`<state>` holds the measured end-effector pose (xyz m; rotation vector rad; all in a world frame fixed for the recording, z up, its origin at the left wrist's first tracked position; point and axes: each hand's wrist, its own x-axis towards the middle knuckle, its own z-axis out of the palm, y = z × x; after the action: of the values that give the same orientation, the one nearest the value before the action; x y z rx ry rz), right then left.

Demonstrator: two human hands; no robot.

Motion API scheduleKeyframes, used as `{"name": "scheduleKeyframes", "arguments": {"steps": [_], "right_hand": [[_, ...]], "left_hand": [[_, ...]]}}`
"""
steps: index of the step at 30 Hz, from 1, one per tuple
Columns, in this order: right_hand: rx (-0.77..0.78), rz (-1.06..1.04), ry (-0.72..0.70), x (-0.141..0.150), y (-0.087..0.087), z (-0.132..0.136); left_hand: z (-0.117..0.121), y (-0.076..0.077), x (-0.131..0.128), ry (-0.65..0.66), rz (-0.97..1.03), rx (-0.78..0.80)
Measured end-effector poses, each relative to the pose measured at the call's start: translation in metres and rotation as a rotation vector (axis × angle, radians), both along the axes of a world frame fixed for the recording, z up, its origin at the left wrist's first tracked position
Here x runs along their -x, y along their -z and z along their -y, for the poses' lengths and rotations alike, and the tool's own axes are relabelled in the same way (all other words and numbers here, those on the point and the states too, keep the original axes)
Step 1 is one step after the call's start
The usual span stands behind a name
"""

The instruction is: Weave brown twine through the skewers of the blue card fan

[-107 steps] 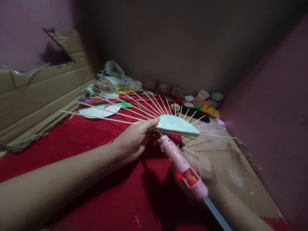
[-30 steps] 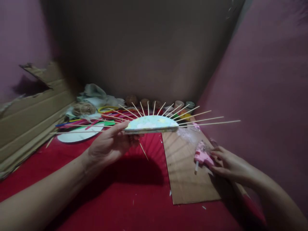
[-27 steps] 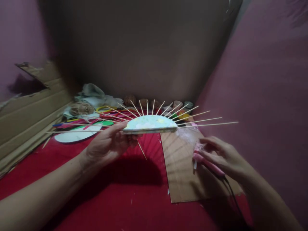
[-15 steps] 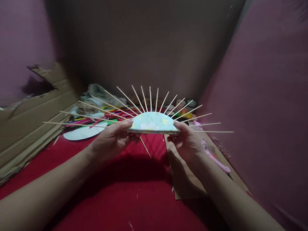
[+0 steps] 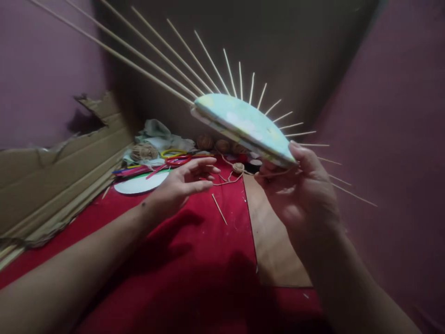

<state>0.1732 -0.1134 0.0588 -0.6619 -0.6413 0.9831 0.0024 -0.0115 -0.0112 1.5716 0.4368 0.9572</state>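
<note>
Half-round piece (image 5: 243, 118) is held up over the surface's (image 5: 215, 260) far part, long axis sloping from upper L to lower R; its low R end is gripped in the R hand (image 5: 302, 199), so R is nearer. L hand (image 5: 181, 183) is open, empty, below the raised L end & apart from it. Count: 1 half-round piece, approx. 18 sticks (image 5: 240, 80) fanning off its curved edge, 1 loose stick (image 5: 219, 209) mid-surface, 1 cardboard sheet (image 5: 274, 232) toward R edge, 1 white oval (image 5: 141, 184) nr far L corner, 5 twine balls (image 5: 238, 168) visible.
</note>
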Motion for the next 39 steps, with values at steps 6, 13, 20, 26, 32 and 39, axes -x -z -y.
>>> {"name": "scheduleKeyframes", "arguments": {"steps": [6, 13, 20, 26, 32, 39], "right_hand": [[0.027, -0.056, 0.021, 0.012, 0.017, 0.000], [0.152, -0.069, 0.086, 0.003, 0.044, -0.008], [0.172, -0.069, 0.069, -0.007, 0.064, -0.018], [0.213, -0.083, 0.087, -0.013, 0.071, -0.020], [0.242, -0.081, 0.083, -0.014, 0.074, -0.020], [0.242, -0.061, 0.071, -0.014, 0.072, -0.017]], "left_hand": [[0.035, -0.012, -0.024, -0.150, -0.131, -0.503], [0.046, -0.011, -0.045, 0.039, -0.316, -0.434], [0.043, -0.012, -0.030, -0.212, -0.255, -0.353], [0.023, -0.017, -0.014, -0.422, -0.188, -0.439], [0.001, -0.014, 0.000, -0.582, -0.085, -0.449], [-0.005, -0.011, 0.001, -0.639, -0.075, -0.427]]}}
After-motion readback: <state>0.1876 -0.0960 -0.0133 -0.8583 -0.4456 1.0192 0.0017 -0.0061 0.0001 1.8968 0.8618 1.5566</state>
